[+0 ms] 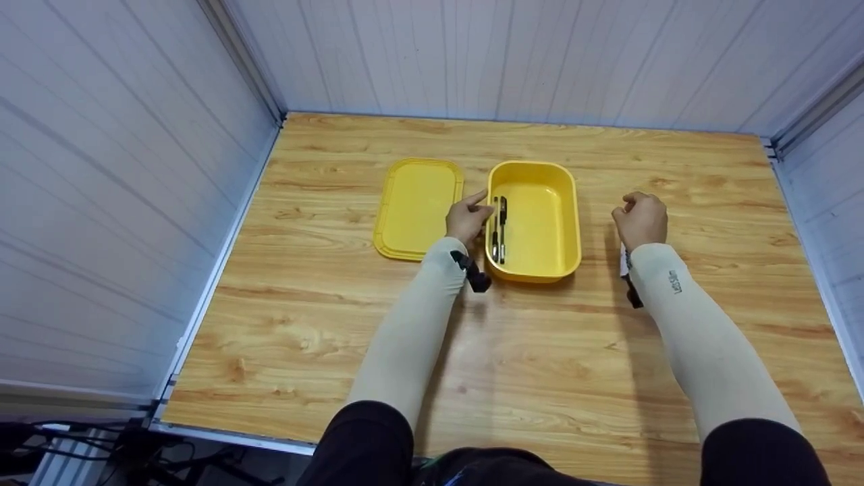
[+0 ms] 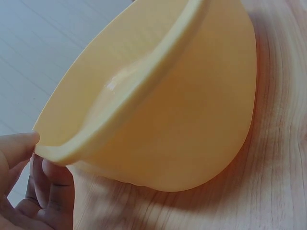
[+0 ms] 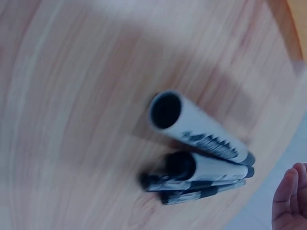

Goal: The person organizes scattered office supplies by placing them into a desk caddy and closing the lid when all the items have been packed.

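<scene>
My left hand (image 1: pixel 468 219) pinches the left rim of a deep yellow plastic box (image 1: pixel 545 223). In the left wrist view the thumb (image 2: pixel 19 146) lies over the rim and the fingers curl beneath it. Two slim black-and-clear pens (image 1: pixel 503 214) lie lengthwise along the box's left wall. To the right of the box, my right hand (image 1: pixel 641 219) hovers with loosely curled fingers, holding nothing. Near it in the right wrist view lie two white markers (image 3: pixel 211 136) with black ends and two black pens (image 3: pixel 192 195), side by side; my forearm mostly hides them in the head view.
A flat yellow lid (image 1: pixel 420 209) lies left of the box, partly behind the left hand. The wood-grain table (image 1: pixel 304 324) is enclosed by pale panels (image 1: pixel 439 61) at the back and sides. Cables (image 1: pixel 175 459) hang below the front left corner.
</scene>
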The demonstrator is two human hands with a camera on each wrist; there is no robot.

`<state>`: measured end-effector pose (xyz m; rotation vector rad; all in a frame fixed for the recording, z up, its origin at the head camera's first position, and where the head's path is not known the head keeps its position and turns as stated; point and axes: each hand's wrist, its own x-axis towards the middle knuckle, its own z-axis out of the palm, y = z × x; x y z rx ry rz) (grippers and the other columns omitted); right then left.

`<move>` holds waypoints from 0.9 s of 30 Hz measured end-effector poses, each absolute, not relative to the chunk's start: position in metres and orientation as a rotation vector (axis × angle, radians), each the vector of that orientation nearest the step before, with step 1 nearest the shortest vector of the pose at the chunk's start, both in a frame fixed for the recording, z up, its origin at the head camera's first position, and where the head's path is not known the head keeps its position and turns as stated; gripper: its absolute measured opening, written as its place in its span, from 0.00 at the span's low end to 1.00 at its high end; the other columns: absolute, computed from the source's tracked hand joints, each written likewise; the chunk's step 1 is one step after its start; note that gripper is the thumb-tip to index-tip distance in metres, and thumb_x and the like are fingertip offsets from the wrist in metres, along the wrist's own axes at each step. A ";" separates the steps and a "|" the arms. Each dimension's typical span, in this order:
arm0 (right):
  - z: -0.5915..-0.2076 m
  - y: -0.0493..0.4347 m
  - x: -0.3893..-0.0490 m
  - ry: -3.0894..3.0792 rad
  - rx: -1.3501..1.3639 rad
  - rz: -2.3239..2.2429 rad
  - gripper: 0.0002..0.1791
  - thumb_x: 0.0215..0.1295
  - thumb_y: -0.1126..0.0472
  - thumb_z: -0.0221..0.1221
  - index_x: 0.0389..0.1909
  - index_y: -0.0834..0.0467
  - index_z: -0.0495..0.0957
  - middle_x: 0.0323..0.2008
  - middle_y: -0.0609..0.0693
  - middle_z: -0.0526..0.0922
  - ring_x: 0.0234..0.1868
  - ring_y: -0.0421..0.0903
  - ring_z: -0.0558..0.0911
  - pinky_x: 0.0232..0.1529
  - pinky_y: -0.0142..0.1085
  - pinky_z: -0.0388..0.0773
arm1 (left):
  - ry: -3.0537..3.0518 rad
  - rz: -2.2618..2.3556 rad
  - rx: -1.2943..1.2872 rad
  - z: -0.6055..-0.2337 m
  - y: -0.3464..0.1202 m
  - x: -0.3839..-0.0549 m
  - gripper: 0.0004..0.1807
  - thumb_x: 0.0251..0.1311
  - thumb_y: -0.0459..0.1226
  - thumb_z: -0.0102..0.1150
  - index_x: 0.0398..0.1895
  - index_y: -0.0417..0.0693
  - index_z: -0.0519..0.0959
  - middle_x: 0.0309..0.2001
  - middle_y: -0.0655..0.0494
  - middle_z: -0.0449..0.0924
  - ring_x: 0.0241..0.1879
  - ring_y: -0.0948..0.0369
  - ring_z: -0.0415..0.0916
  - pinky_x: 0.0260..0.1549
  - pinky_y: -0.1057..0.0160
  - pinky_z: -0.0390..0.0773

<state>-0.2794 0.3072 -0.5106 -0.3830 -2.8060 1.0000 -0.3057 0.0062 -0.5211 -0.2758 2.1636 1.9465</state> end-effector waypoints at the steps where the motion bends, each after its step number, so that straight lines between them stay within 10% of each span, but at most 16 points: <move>1: -0.512 0.309 -0.279 -2.811 -0.387 1.004 0.21 0.68 0.66 0.51 0.59 0.71 0.75 0.47 0.68 0.78 0.47 0.62 0.77 0.49 0.53 0.76 | 2.164 1.946 -0.276 -0.521 0.006 -0.306 0.23 0.67 0.36 0.60 0.65 0.56 0.76 0.46 0.48 0.85 0.39 0.49 0.84 0.40 0.52 0.83; 27: -0.535 0.311 -0.274 -2.929 -0.495 0.931 0.20 0.67 0.67 0.53 0.57 0.72 0.76 0.53 0.73 0.72 0.55 0.68 0.75 0.57 0.57 0.75 | 2.150 1.954 -0.288 -0.523 0.005 -0.307 0.24 0.65 0.36 0.62 0.64 0.56 0.76 0.46 0.47 0.85 0.43 0.51 0.84 0.32 0.65 0.82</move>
